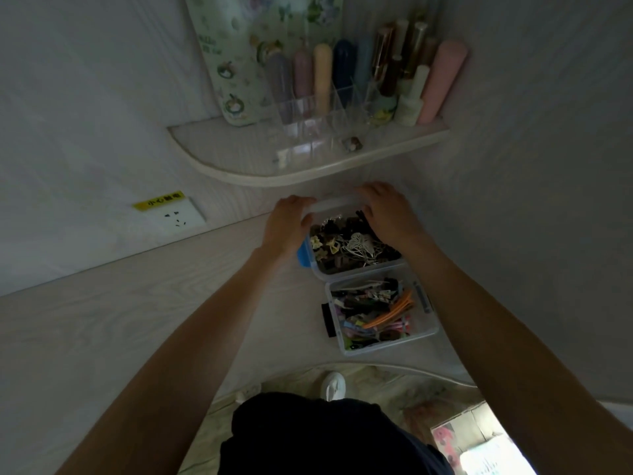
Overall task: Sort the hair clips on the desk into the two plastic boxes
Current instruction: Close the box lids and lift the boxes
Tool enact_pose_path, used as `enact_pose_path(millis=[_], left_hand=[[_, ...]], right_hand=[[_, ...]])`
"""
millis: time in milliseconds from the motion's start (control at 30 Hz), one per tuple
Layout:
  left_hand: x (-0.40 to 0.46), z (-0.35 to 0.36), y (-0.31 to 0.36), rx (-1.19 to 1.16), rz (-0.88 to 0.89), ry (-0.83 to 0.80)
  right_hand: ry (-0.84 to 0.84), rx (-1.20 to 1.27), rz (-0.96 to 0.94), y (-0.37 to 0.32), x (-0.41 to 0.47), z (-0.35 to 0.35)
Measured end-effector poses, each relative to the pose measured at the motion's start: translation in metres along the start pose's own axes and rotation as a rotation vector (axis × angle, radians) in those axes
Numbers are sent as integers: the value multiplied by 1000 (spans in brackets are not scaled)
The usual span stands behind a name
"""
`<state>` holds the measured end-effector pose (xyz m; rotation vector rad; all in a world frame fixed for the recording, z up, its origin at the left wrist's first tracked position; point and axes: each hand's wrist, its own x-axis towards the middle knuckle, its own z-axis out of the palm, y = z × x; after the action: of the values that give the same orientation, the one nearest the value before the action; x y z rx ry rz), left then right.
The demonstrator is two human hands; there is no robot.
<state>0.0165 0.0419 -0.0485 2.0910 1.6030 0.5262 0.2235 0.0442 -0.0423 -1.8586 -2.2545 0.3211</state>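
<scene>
Two clear plastic boxes stand end to end on the pale wood desk. The far box has a blue latch and is full of dark and metallic hair clips. The near box has a black latch and holds colourful hair clips. My left hand grips the far box's left far corner. My right hand rests over its right far rim. Both hands seem to hold a translucent lid at the far edge of that box.
A curved wall shelf hangs just above the far box, carrying a clear organiser with several tubes. A wall socket sits at the left. The desk front edge curves near my body, with the floor and a white shoe below.
</scene>
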Motion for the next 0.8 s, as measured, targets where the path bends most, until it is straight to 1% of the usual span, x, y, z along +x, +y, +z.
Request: enact_pose_path(millis=[200,333,400,433,533,600,667,733,800], left_hand=[[-13,2,6,-119,38,184],[-38,1,14,-161,146,312],[-54,3,21,-132,214,351],[-60,5,22,-121,233,344],[-78,17,20,-81,263,261],[-86,26,15,-116,208,155],[-91,31,14,-199,92,82],[-93,32,14,-296,6,115],[-91,33,12,-381,-66,192]], right_hand=[[223,10,-22,-4,-8,-13],[360,81,-37,-7,-39,-26],[383,101,6,-5,-61,-25],[380,115,32,-4,-72,-23],[288,141,93,2,-99,-6],[162,128,125,6,-110,6],[80,144,147,8,-114,12],[99,177,175,6,-115,9],[183,182,192,4,-111,4]])
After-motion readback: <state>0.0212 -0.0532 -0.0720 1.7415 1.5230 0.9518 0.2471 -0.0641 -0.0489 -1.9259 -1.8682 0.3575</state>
